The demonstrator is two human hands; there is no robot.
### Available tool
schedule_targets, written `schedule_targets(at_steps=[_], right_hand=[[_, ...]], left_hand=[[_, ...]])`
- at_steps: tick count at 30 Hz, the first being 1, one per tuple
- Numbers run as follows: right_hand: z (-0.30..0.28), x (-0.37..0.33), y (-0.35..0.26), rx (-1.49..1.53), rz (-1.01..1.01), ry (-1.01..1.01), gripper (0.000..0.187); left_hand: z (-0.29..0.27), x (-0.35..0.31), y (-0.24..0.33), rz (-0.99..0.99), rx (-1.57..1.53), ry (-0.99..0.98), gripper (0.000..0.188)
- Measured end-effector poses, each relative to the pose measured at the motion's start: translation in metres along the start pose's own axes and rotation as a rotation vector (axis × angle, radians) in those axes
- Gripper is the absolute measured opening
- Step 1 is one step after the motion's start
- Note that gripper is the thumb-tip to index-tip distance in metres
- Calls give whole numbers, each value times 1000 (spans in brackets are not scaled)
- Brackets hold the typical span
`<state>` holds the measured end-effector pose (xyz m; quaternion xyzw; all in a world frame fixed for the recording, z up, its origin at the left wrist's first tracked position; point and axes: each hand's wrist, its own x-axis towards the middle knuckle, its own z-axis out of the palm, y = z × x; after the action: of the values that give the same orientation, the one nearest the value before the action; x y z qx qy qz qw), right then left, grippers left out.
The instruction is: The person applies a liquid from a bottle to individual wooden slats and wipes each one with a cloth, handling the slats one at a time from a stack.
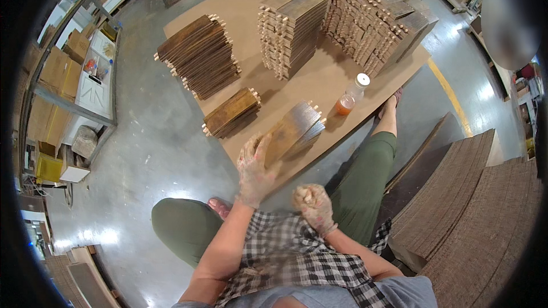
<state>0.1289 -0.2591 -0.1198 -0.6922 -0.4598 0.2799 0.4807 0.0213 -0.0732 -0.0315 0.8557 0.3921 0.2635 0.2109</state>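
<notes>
My left hand [255,168], in a pale stained glove, has its fingers and thumb round the near end of a short stack of brown wooden boards [294,128]. Light dowel pegs stick out of the stack's far end. Close to my lap and apart from the boards, my right hand [314,208] is curled into a fist, in a similar glove. Whether something sits inside that fist is hidden. Left of the boards lies another small pegged stack [233,113]. Beyond it is a larger dark stack [200,57].
Everything stands on a low brown sheet [251,28]. A clear bottle [345,104] with orange liquid and a white cap is near its right edge. Tall pegged stacks [294,28] rise at the back. Brown planks [456,194] lie beside me at right. Shelving with cartons [63,74] stands left.
</notes>
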Motion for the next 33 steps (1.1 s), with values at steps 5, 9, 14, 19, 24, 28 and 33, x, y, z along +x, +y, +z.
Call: schedule_targets(at_steps=[5,9,14,19,24,28,33], right_hand=[[23,-25,-29,359,316,-28,23],[31,-35,-13,413,425,-121,21],[-11,27,-49,614,243,271,9],[-58,139,-131,70,-371,139,47],[9,174,-106,-754,-657,-161,40],[-35,225,-59,-1141,-662,132,34],[-97,254,-64,-956,-455,95,39]], left_hand=[[4,-5,-1,-105,-38,13,93],[9,-5,-9,-94,-66,20,105],[-3,-8,-10,-155,-136,41,110],[-6,-2,-3,-257,-213,29,107],[20,-10,-30,-214,-428,21,109],[-7,-9,-6,-201,-99,57,111],[-4,1,-3,-113,-54,130,117]])
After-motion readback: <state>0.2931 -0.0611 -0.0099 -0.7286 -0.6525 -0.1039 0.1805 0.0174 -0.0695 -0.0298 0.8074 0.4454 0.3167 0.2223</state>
